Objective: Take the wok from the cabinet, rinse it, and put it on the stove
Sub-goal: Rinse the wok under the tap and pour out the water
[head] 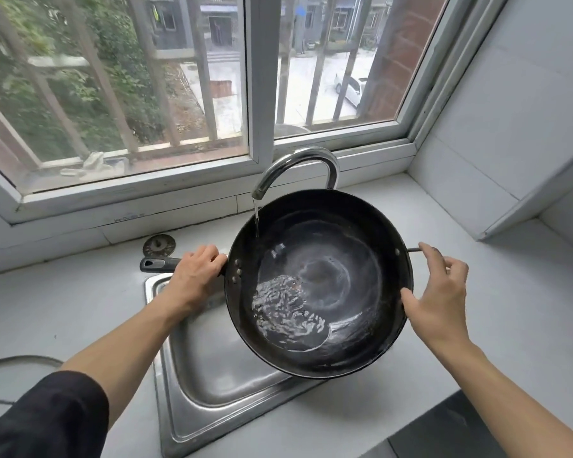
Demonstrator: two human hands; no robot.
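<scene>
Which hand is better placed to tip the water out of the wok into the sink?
Left. The left hand grips the long handle over the sink, giving leverage to tilt the wok. The right hand only steadies the rim.

One wok (318, 282); one faucet (298, 170) (running); one sink (212, 385); one strainer (159, 245); two hands (196, 276).

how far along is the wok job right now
Done: the wok is out of the cabinet and held over the sink. In hand: rinsing. The tap runs into it and water pools inside; the left hand grips the long handle, the right hand the small side handle. Left: tip the water out and set it on the stove.
</scene>
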